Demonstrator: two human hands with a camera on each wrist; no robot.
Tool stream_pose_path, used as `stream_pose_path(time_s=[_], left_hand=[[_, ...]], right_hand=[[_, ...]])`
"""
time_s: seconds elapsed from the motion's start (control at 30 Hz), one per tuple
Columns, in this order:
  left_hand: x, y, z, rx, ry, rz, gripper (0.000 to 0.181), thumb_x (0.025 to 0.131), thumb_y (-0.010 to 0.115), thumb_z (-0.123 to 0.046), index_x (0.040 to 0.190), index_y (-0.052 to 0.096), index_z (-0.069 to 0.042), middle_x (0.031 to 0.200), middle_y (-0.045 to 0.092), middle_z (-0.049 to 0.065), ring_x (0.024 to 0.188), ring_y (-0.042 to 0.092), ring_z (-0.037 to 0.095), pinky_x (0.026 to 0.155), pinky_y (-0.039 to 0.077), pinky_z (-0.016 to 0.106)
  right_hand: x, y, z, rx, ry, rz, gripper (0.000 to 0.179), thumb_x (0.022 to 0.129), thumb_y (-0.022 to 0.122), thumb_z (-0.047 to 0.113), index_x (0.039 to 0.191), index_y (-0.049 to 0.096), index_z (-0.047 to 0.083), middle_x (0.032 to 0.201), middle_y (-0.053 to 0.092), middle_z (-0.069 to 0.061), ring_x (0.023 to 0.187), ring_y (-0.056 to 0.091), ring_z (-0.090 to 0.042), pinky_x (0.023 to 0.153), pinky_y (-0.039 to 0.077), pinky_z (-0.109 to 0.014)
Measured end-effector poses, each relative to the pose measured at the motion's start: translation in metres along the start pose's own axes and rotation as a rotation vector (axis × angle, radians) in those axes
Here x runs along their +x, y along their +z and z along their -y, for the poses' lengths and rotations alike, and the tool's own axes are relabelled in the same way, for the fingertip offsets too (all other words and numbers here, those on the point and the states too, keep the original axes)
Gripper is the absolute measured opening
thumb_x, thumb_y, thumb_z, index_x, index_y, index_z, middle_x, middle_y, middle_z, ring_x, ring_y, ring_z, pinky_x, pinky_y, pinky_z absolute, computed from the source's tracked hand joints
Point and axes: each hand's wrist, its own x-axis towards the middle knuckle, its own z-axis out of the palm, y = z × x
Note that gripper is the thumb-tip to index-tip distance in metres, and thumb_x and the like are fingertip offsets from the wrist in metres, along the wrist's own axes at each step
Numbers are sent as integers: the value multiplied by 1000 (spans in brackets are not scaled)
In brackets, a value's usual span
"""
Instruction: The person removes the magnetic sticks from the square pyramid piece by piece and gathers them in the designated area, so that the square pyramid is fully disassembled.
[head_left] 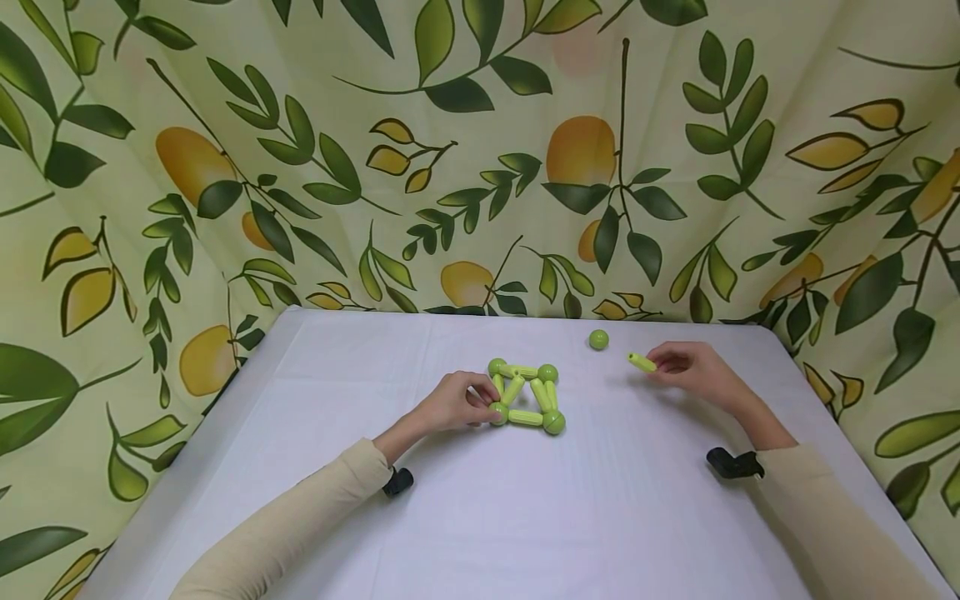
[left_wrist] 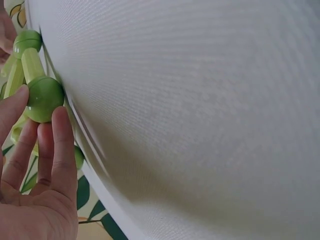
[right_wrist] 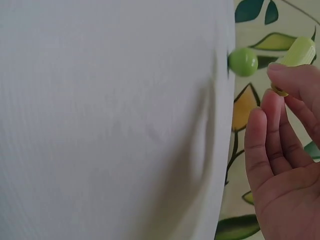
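Observation:
A flat square frame of light green rods and darker green balls lies at the middle of the white table. My left hand pinches the frame's near-left corner ball between thumb and fingertips. My right hand holds a loose light green rod by one end, right of the frame. A single green ball lies loose on the table behind the rod, untouched.
A leaf-and-lemon patterned cloth hangs behind and around the table. Both arms wear cream sleeves with a black wrist camera on each. The table's edges run close on the left and right.

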Motion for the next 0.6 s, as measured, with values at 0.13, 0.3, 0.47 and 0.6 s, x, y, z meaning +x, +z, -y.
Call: stream_pose_path(time_s=[0.13,0.3,0.47,0.6], left_hand=[[0,0,0,-1,0,-1,16,84,83,-2,96,71,-2,89,64,5,74,68,16,60,59,33],[0,0,0,3,-2,-5,16,84,83,-2,96,72,-3,89,64,5,74,67,16,59,59,32],[0,1,0,11,0,-7,17,84,84,-3,96,72,-3,90,64,5,74,67,16,59,58,32],[-1,0,-2,24,2,-6,17,84,84,-4,96,72,-3,90,64,5,74,67,16,59,58,31]], right_hand=[[1,-9,-10,-38,-5,1,23,86,79,-4,107,72,-4,99,68,-14,82,63,-17,71,54,-21],[5,-16,-18,-64,27,10,24,84,80,-5,107,72,-5,97,68,-13,81,61,-18,69,53,-20],[9,-19,-21,-89,65,24,25,84,81,-4,107,72,-6,93,68,-11,81,60,-19,69,52,-20],[13,-21,-25,-152,72,20,24,82,83,-2,104,73,-4,89,67,-8,79,60,-20,69,51,-21]])
